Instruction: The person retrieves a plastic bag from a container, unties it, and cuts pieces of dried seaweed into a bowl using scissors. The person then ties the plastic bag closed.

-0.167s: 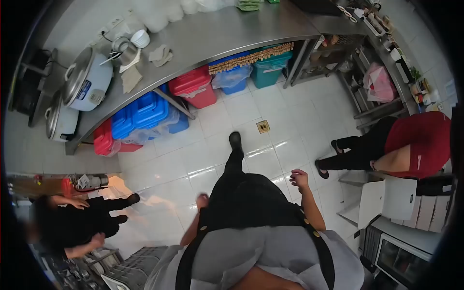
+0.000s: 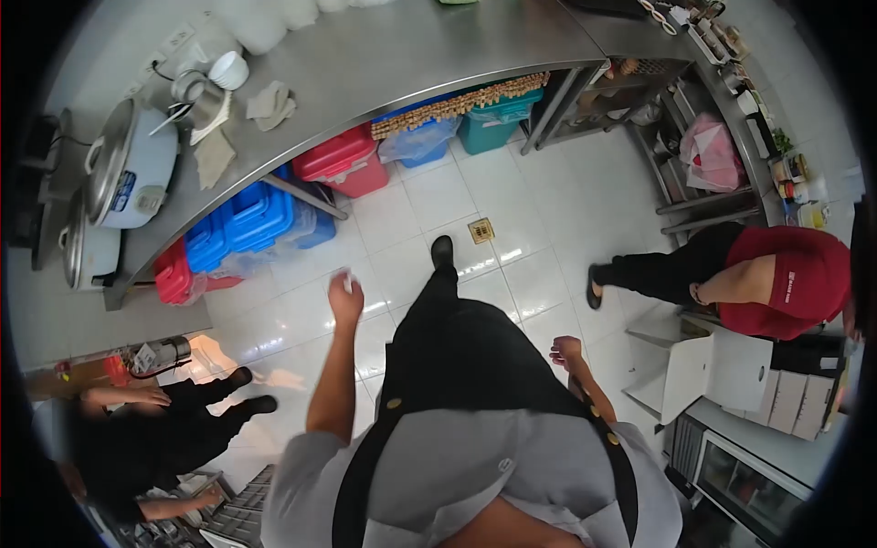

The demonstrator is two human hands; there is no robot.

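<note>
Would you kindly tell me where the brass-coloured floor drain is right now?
In the head view, the floor drain is just above centre, to the right of the camera wearer's forward black shoe and below the teal bin.

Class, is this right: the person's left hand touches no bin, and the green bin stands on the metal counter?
No: the green bin stands under, not on, the metal counter, as the head view shows. The left hand touches no bin.

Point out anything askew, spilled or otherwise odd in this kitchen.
Only mildly odd: a crumpled beige cloth lies bunched, not folded, on the long stainless-steel counter. I see no clear spill or damage on the white tiled floor.
</note>
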